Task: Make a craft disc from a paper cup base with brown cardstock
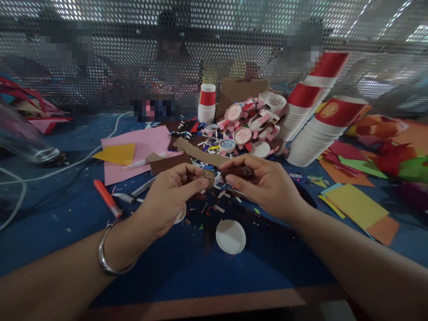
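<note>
My left hand pinches a small brown paper cutout between thumb and fingertips over the blue table. A metal bangle sits on that wrist. My right hand is closed around a dark brown piece, its end almost touching the cutout. Below both hands a white paper disc lies flat, and a second white disc peeks out under my left palm. Paper scraps are scattered beneath the hands.
Brown card strips and a pink sheet lie behind the hands, a red marker to the left. Stacks of red-and-white paper cups, decorated cup pieces and coloured paper sheets fill the right. People sit behind a perforated screen.
</note>
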`<state>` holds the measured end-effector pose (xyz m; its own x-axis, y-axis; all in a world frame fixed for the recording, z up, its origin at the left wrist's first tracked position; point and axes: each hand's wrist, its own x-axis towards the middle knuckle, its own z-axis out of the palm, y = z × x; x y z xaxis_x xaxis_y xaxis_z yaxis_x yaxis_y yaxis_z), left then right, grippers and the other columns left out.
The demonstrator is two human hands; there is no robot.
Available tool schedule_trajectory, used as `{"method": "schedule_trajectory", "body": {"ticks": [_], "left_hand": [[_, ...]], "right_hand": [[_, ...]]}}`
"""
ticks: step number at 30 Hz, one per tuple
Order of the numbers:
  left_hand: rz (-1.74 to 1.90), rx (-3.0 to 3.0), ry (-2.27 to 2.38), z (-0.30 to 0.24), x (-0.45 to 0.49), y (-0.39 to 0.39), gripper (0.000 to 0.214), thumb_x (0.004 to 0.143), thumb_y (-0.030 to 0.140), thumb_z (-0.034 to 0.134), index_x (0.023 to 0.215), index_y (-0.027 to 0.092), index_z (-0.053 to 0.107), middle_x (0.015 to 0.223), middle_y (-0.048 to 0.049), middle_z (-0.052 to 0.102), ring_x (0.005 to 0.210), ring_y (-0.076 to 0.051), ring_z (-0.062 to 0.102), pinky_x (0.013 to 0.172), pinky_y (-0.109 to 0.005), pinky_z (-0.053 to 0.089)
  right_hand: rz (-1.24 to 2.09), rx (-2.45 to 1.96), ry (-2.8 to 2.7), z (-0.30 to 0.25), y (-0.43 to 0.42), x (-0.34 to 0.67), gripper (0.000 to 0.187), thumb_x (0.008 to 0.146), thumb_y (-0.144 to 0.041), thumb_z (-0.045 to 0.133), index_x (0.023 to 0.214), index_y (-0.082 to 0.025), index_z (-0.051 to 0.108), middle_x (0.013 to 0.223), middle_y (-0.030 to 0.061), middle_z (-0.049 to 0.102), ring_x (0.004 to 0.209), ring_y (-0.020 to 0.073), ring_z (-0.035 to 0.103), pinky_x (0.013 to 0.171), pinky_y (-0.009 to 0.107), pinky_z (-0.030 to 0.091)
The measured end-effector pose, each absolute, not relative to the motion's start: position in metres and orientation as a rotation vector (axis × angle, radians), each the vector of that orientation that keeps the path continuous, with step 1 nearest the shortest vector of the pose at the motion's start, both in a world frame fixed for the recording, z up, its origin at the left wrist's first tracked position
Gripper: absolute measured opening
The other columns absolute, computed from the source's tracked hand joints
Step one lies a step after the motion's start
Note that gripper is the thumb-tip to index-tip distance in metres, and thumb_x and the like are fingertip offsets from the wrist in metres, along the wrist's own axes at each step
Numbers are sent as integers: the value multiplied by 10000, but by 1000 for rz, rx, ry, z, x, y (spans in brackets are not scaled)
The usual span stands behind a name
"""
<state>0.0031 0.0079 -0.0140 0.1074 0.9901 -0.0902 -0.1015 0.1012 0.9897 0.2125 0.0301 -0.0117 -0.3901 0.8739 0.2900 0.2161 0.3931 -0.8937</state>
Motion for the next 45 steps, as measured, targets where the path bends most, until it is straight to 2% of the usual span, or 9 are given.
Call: {"method": "schedule_trajectory", "body": {"ticks": [4,9,13,22,34,38,45], "left_hand": [[1009,1353,1216,-15,0,6,170,818,308,772,934,190,734,894,-22,709,768,-147,622,657,-249,519],[896,1564,1249,-14,-1,5,86,829,275,716,861,208,759,809,-13,720,691,-145,599,609,-249,469],[845,1548,1206,-12,2,6,59,818,239,692,793,194,719,741,11,698,649,-132,608,610,-243,470],[803,1494,1199,-7,5,3,47,789,196,702,825,166,703,702,27,690,635,-122,647,598,-226,495],[821,1466,1120,-12,3,2,79,801,224,723,805,180,658,693,23,669,633,-131,657,631,-254,535],[834,1494,1132,-13,4,1,133,831,295,726,808,180,663,724,7,681,653,-154,681,632,-278,559],[835,1611,1141,-13,2,1,194,889,356,699,808,183,670,743,-4,680,651,-150,650,569,-255,532]], "right_hand": [[980,-947,-1883,-11,30,216,164,918,-229,688,1079,-198,690,1015,42,762,935,181,726,772,274,568],[1032,-863,-2006,-10,29,217,210,953,-186,630,1162,-200,650,1075,38,743,973,169,726,813,265,572],[951,-838,-2119,-9,29,216,232,954,-163,625,1181,-193,656,1136,39,723,994,163,722,851,266,570],[915,-819,-2176,-14,31,217,256,959,-170,630,1211,-210,656,1159,25,719,1003,148,714,868,252,559],[965,-832,-2177,-15,32,214,270,945,-147,625,1208,-200,652,1119,46,724,969,160,718,847,278,562],[1011,-839,-2176,-13,32,214,262,945,-151,624,1202,-194,653,1105,43,727,948,153,712,834,267,560],[1035,-847,-2169,-11,32,213,183,941,-163,639,1122,-180,662,1045,27,728,910,140,692,814,246,544]]}}
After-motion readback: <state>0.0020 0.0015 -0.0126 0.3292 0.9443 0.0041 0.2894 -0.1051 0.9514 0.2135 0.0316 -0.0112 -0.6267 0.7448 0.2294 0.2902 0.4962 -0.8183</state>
